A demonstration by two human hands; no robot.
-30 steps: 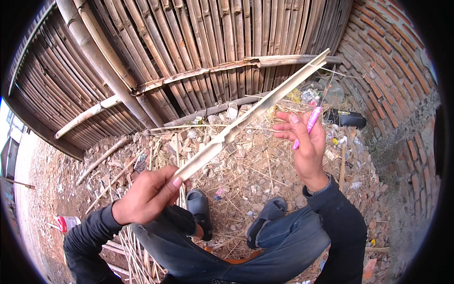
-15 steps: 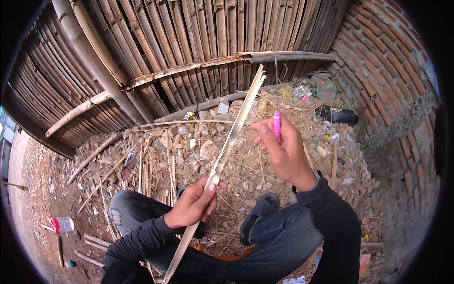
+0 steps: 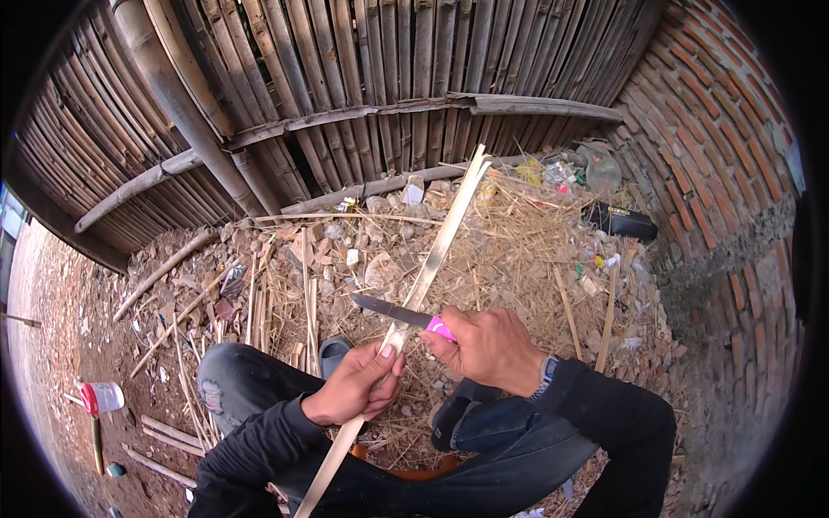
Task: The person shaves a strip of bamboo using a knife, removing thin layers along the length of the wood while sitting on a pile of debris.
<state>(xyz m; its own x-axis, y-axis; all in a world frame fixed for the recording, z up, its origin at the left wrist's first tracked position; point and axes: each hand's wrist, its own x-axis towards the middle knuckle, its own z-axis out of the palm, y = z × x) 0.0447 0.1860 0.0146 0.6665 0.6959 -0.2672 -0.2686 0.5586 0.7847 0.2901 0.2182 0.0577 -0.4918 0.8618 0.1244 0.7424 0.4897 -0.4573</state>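
Note:
A long, pale split bamboo strip (image 3: 445, 235) slants up and away from my lap, its far tip split in two. My left hand (image 3: 358, 384) is closed round the strip near its middle, thumb on top. In my right hand (image 3: 492, 345) I grip a knife (image 3: 390, 308) by its pink handle. The dark blade lies across the strip just above my left hand, its tip pointing left. The blade appears to touch the strip's surface.
Ahead stands a bamboo slat wall (image 3: 380, 69), and a brick wall (image 3: 725, 173) rises at the right. Rubble and straw cover the ground, with a black case (image 3: 620, 221) near the corner. Left lie bamboo pieces (image 3: 173, 440) and a red-lidded clear tub (image 3: 104, 397).
My right hand has moved down and left and turned the knife, so its blade now lies across the strip. My left hand keeps its grip.

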